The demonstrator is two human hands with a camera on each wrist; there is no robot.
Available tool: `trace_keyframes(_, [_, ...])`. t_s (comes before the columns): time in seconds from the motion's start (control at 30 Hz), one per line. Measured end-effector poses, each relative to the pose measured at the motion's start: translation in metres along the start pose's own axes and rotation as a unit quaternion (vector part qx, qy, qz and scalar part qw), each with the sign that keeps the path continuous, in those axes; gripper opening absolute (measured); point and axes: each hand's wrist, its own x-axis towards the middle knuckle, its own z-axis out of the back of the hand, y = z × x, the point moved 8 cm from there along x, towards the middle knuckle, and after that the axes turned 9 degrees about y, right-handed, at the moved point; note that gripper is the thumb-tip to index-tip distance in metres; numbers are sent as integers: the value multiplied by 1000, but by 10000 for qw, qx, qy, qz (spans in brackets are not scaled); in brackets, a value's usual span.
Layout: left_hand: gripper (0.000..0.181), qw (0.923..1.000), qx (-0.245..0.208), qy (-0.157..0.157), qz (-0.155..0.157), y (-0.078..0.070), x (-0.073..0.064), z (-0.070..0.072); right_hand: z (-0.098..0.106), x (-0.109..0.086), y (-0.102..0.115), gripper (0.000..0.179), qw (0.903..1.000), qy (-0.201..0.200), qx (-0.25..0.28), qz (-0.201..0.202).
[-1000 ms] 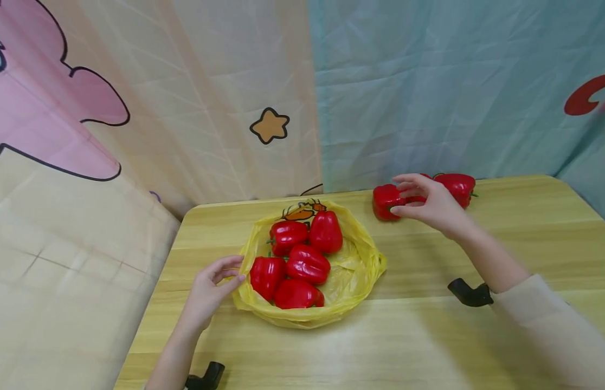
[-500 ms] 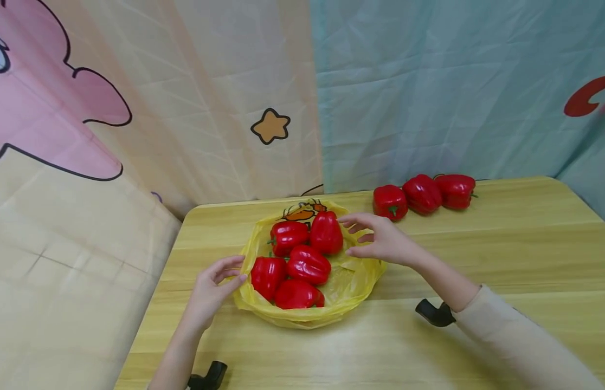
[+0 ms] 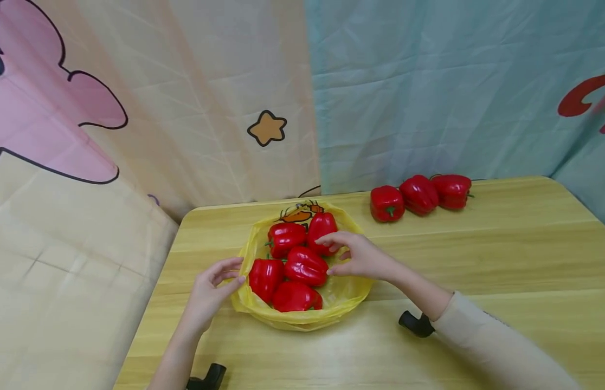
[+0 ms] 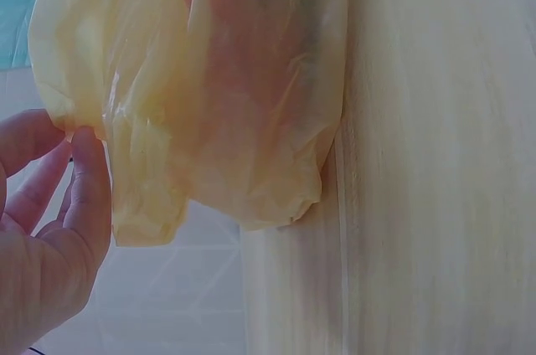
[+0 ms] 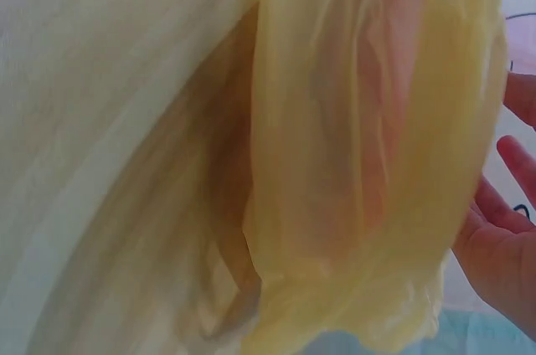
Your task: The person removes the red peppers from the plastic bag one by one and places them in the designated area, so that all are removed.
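A yellow plastic bag (image 3: 302, 325) lies with its mouth spread wide, and several glossy red bell peppers (image 3: 306, 266) are inside it. At its left side my left hand (image 3: 211, 295) pinches the rim; the left wrist view shows the bag's edge (image 4: 84, 120) between thumb and finger. My right hand (image 3: 361, 257) is over the right part of the bag's mouth, thumb and fingers apart and curved, with nothing held. Its fingertips overlap the upper right pepper (image 3: 322, 227) and come up to the right end of the middle one. Bag film hides the peppers in both wrist views.
Three more red bell peppers (image 3: 418, 195) sit in a row along the back of the wooden table (image 3: 502, 260). Behind the table hangs a printed curtain (image 3: 219, 108). Black curved pieces (image 3: 416, 324) are at both wrists.
My right hand has come from the back-row peppers leftward and down to over the bag. Those peppers have stayed in place. My left hand keeps its hold on the rim.
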Motion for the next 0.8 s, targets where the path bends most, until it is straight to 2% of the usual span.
trace_keyframes(0.37, [39, 9999, 31, 75, 66, 0, 1, 1, -12, 10, 3, 49, 9987, -143, -496, 33])
trace_keyframes(0.6, [38, 10000, 52, 60, -30, -1, 2, 2, 4, 11, 5, 49, 9958, -594, -693, -23])
trace_keyframes(0.8, [38, 10000, 32, 57, 58, 2, 1, 2, 12, 11, 6, 51, 9913, -707, -1108, -34])
